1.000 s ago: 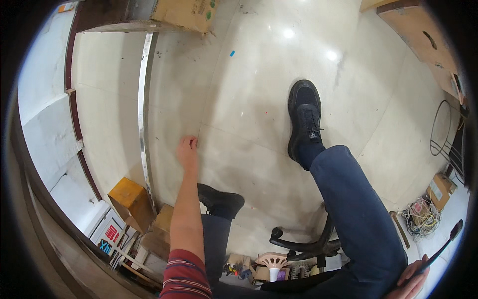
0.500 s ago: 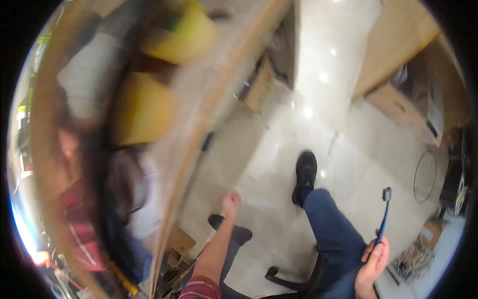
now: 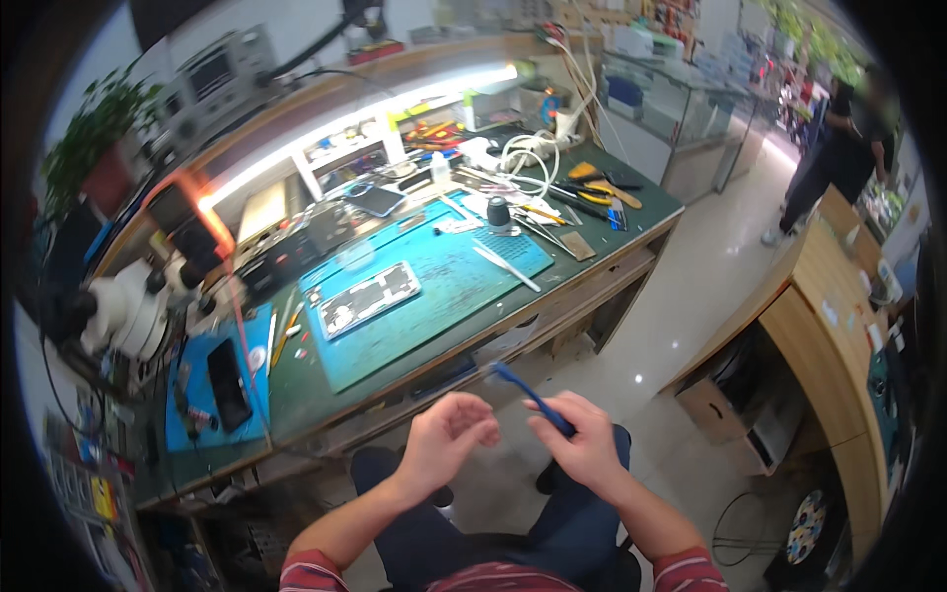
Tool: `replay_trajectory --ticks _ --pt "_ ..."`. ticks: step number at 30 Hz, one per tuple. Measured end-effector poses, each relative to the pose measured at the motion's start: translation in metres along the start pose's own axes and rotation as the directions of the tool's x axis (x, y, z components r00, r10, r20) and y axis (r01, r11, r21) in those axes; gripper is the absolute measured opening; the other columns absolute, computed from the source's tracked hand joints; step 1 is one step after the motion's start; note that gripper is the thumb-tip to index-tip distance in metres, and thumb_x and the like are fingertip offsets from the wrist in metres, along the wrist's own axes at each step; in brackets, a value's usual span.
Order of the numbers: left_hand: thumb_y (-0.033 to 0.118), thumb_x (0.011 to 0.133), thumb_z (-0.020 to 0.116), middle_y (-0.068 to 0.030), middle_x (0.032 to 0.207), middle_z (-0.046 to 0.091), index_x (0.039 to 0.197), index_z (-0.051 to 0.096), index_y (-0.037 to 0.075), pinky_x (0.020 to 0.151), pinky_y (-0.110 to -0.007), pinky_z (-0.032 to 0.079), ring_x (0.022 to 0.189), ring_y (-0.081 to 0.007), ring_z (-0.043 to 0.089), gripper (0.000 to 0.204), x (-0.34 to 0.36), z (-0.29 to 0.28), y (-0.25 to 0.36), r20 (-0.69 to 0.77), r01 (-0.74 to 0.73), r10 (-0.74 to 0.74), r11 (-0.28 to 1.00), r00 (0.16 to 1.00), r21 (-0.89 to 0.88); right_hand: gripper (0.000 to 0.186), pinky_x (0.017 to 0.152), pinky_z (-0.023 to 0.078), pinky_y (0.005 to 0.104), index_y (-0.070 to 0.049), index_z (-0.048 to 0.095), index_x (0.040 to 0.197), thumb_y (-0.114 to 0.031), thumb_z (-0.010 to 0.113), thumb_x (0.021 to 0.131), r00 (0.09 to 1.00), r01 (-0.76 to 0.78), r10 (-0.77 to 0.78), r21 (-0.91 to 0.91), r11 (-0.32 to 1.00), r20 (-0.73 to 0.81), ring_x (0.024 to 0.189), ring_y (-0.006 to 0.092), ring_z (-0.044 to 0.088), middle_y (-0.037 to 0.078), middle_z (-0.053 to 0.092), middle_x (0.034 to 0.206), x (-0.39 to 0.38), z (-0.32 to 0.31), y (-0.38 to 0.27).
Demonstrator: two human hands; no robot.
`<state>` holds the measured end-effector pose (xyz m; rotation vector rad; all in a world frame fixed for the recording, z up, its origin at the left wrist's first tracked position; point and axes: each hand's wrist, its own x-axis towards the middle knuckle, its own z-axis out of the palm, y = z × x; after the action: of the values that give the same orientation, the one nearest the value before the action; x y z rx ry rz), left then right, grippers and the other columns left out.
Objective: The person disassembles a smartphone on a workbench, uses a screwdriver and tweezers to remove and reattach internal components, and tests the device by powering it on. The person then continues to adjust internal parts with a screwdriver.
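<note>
My right hand (image 3: 580, 439) grips a blue toothbrush (image 3: 533, 397) above my lap, its bristle end slanting up and to the left. Just left of it, my left hand (image 3: 454, 434) hangs in the air with nothing in it, fingers loosely curled and the thumb apart. Beyond both hands is a workbench with a blue-green mat (image 3: 449, 331). On the mat lies an opened phone-like device (image 3: 370, 299) with a pale frame and dark insides. White tweezers (image 3: 506, 266) lie to its right.
Left on the bench are a white microscope (image 3: 128, 311) and a dark phone (image 3: 229, 385) on a small blue mat. Pliers (image 3: 584, 193), cables and a dark-topped jar (image 3: 499, 214) crowd the back right. A wooden desk (image 3: 779, 296) stands at right; a person (image 3: 838, 148) is farther off.
My view has swung from the floor to the bench. The toothbrush in my right hand has come from the far right to the middle, beside my left hand.
</note>
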<state>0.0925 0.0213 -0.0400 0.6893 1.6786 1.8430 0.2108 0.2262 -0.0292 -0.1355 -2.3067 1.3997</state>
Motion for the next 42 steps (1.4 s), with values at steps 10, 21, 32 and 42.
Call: replay_trajectory --ticks 10,21,32,42 --pt "-0.001 0.104 0.067 -0.0125 0.105 0.072 0.115 0.057 -0.004 0.084 -0.032 0.065 0.096 -0.0197 0.076 0.015 -0.054 -0.058 0.027 -0.189 -0.063 0.057 0.998 0.98 -0.03 0.027 0.082 0.056 0.0432 -0.006 0.068 0.129 -0.018 0.065 0.104 0.978 0.151 -0.174 -0.19 0.97 -0.114 0.091 0.0341 0.07 0.016 0.068 0.107 0.069 0.038 -0.036" --pt "-0.005 0.102 0.066 -0.0079 0.105 0.069 0.12 0.056 0.0 0.084 -0.029 0.063 0.095 -0.0155 0.074 0.021 0.038 -0.12 0.033 -0.24 -0.073 0.107 0.987 0.965 0.145 0.018 0.082 0.055 0.0455 -0.005 0.074 0.113 -0.013 0.071 0.097 0.827 0.305 -0.558 -0.775 0.554 -0.074 0.093 0.0342 0.069 0.014 0.068 0.103 0.256 0.043 0.04" --pt "0.004 0.105 0.069 -0.014 0.105 0.072 0.122 0.05 0.003 0.086 -0.034 0.064 0.097 -0.0215 0.076 0.026 0.073 -0.11 0.059 -0.157 0.137 -0.158 0.981 0.975 -0.137 0.019 0.073 0.06 0.0336 -0.005 0.078 0.113 -0.007 0.079 0.093 0.788 0.455 -0.43 0.055 0.889 0.44 0.086 0.0251 0.076 0.01 0.076 0.099 0.194 0.079 -0.011" --pt "0.012 0.095 0.08 -0.0114 0.116 0.075 0.119 0.065 0.003 0.088 -0.036 0.061 0.106 -0.0245 0.076 0.03 0.069 -0.149 0.087 -0.323 -0.043 0.315 0.772 0.892 0.634 0.012 0.072 0.059 0.0259 0.002 0.078 0.106 -0.006 0.074 0.098 0.891 0.174 -0.207 0.118 0.978 0.403 0.079 0.0108 0.074 0.006 0.078 0.091 0.234 0.081 -0.023"
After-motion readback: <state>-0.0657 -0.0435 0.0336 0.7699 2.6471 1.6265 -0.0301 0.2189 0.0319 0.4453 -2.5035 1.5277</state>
